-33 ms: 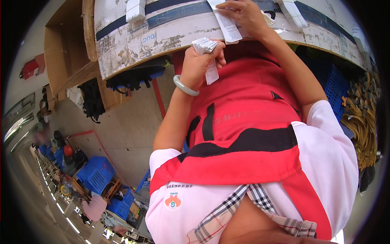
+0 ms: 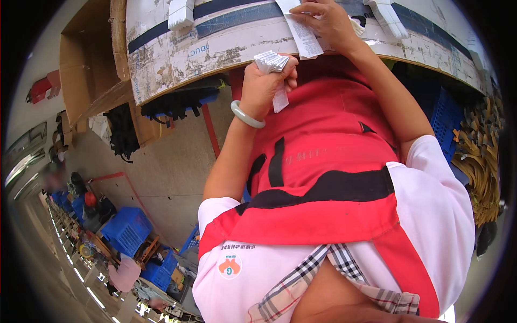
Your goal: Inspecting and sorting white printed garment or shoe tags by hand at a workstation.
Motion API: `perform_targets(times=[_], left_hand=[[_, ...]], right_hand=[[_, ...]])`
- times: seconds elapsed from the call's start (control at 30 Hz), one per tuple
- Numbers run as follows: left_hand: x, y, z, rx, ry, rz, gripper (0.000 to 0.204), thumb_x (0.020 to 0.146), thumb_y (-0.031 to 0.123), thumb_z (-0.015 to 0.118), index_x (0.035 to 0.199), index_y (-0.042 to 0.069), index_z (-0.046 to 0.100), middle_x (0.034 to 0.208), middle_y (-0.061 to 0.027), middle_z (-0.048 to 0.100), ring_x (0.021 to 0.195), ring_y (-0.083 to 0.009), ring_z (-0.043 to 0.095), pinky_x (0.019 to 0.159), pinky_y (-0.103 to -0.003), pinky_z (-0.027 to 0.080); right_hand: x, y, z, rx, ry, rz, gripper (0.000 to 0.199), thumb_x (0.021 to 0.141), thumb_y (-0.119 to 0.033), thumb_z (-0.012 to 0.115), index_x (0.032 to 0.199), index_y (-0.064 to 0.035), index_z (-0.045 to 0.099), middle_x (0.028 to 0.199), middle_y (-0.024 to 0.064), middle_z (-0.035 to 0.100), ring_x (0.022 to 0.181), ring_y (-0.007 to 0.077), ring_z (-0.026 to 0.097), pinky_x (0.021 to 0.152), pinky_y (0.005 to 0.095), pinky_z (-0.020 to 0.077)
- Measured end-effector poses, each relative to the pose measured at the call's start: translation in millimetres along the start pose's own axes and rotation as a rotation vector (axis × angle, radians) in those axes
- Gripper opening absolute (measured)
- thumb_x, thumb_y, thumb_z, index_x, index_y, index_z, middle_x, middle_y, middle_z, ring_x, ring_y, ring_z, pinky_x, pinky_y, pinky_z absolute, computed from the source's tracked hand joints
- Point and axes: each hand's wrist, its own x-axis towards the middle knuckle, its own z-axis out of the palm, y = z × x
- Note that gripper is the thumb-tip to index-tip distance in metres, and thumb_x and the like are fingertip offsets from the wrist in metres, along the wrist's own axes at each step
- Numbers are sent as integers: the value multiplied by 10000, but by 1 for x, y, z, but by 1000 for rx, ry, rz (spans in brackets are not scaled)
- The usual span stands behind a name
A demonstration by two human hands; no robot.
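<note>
My left hand [image 2: 259, 89], with a pale bangle on its wrist, is closed round a bundle of folded white labels [image 2: 271, 61] at the table's near edge. Their folded ends fan out above the fist, and a printed tail hangs below it. Further right and farther forward, my right hand [image 2: 333, 26] pinches a long white printed label strip [image 2: 305, 42] between thumb and fingers. The strip lies over the table, its near end reaching the edge; its far end runs out of the picture.
The worktable [image 2: 156, 67] has a worn cardboard cover. White strip stacks [image 2: 181, 14] lie at left, with another stack [image 2: 389, 20] at right. An open cardboard box [image 2: 89, 70] stands left. Brown straps [image 2: 476, 167] hang beside a blue crate [image 2: 446, 121]. Another person [image 2: 127, 273] is far left.
</note>
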Motion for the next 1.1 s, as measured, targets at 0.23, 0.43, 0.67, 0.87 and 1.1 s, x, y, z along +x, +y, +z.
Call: perform_targets(times=[0.23, 0.43, 0.67, 0.87, 1.1], left_hand=[[15, -3, -10, 377, 308, 597, 154, 822, -4, 708, 973, 3, 679, 868, -33, 671, 730, -101, 627, 657, -220, 501], [7, 4, -7, 468, 178, 638, 167, 849, -21, 655, 1012, -6, 692, 783, -26, 670, 649, -53, 580, 547, -186, 446], [-2, 6, -3, 303, 168, 454, 179, 851, 56, 708, 1015, -14, 689, 716, -53, 664, 590, -64, 571, 511, -194, 430], [-4, 8, -2, 239, 145, 387, 138, 856, 95, 712, 961, 7, 693, 687, -23, 649, 575, -51, 554, 492, -188, 403], [2, 3, -10, -193, -59, 41, 278, 936, 247, 620, 964, -29, 626, 829, -123, 664, 606, -145, 598, 499, -241, 467]], right_hand=[[-9, -39, -5, 618, 24, -375, 135, 818, -156, 745, 923, -73, 727, 910, 61, 615, 747, 149, 578, 663, 256, 468], [-23, -57, -22, 618, -290, 231, 169, 903, -144, 662, 1012, -14, 663, 854, 7, 640, 778, 76, 586, 710, 221, 499], [-24, -53, -23, 634, -432, 368, 165, 901, -141, 666, 995, -8, 644, 817, 17, 631, 703, 60, 586, 655, 195, 505], [-25, -59, -25, 649, -455, 326, 150, 904, -163, 664, 946, -19, 645, 741, 5, 603, 646, 49, 551, 598, 181, 461], [-26, -75, -37, 956, -715, 552, 190, 884, -226, 685, 928, -42, 672, 691, -8, 578, 577, 29, 482, 516, 163, 365]])
